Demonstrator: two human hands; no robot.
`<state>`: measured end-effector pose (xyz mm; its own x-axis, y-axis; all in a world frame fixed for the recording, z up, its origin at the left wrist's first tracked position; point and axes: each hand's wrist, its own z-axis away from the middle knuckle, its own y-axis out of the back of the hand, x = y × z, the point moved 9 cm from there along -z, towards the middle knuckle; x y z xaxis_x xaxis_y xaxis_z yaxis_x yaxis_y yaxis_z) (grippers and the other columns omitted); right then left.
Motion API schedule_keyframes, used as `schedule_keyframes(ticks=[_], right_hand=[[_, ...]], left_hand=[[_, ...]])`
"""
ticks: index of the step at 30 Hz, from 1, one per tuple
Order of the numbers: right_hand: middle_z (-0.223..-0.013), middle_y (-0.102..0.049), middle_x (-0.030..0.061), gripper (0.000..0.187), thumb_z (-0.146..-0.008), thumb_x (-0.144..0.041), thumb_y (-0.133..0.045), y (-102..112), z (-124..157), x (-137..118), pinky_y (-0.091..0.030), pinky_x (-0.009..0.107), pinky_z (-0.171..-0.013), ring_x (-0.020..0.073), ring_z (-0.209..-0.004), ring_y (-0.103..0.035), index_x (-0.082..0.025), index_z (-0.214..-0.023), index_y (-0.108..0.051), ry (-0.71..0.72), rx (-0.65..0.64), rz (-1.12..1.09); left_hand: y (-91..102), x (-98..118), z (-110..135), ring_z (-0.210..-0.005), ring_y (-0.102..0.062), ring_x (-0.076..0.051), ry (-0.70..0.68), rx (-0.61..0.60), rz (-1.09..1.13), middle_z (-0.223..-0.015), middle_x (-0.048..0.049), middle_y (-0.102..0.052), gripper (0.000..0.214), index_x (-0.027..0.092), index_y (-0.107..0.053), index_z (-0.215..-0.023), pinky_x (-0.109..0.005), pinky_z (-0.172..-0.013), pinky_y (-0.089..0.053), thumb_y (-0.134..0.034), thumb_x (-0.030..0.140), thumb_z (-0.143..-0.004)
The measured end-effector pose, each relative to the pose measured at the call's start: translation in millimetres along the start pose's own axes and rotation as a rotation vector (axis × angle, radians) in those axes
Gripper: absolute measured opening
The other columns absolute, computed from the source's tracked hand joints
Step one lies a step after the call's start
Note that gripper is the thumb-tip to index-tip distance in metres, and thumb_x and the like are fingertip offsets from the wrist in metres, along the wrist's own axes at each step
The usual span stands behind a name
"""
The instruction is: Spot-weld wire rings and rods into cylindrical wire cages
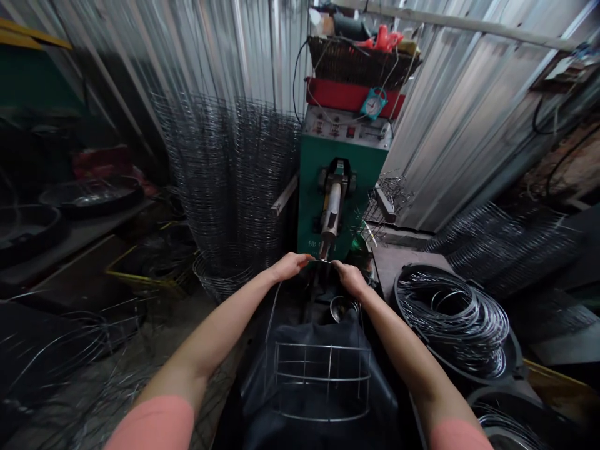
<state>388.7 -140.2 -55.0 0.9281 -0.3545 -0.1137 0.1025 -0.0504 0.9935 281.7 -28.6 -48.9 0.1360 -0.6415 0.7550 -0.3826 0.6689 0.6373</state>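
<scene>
My left hand point(291, 265) and my right hand point(350, 276) are stretched forward, each with closed fingers pinching a thin metal wire point(323, 260). The wire lies level between them, right at the tip of the spot welder's electrode point(330, 222). This electrode juts from the front of a green welding machine point(309, 169). A wire hangs down below my left hand, and whether it belongs to the held piece I cannot tell. On the dark apron over my lap rests a wire rack point(322, 379) with curved bars and thin uprights.
Tall stacks of wire baskets point(210, 181) stand left of the machine. To the right, a round tub point(400, 306) holds wire rings point(469, 312). A blue clock point(374, 103) hangs on the machine's top, under a cluttered wicker basket point(360, 65). Loose wires cover the floor at left.
</scene>
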Motion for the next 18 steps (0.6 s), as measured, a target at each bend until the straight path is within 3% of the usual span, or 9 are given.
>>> schedule_keyframes(ticks=[9, 18], right_hand=[[-0.099, -0.067, 0.0079, 0.036, -0.089, -0.018, -0.036, -3.7, -8.1, 8.1, -0.040, 0.023, -0.068, 0.0199, -0.088, -0.062, -0.023, -0.121, -0.051, -0.001, 0.025, -0.065], [-0.097, -0.068, 0.0063, 0.033, -0.090, -0.022, -0.037, -4.5, -9.1, 9.9, -0.039, 0.022, -0.066, 0.0195, -0.086, -0.062, -0.024, -0.119, -0.052, -0.005, 0.024, -0.117]], left_hand=[[-5.3, -13.8, -12.5, -0.097, -0.061, -0.019, 0.003, 0.022, 0.056, -0.102, -0.0054, -0.069, 0.032, 0.016, -0.064, -0.103, -0.031, -0.090, -0.043, -0.050, 0.024, -0.075], [-2.6, -7.8, -11.3, -0.093, -0.062, -0.019, -0.011, 0.020, 0.015, -0.099, -0.0055, -0.069, 0.032, 0.015, -0.064, -0.102, -0.030, -0.088, -0.043, -0.046, 0.024, -0.078]])
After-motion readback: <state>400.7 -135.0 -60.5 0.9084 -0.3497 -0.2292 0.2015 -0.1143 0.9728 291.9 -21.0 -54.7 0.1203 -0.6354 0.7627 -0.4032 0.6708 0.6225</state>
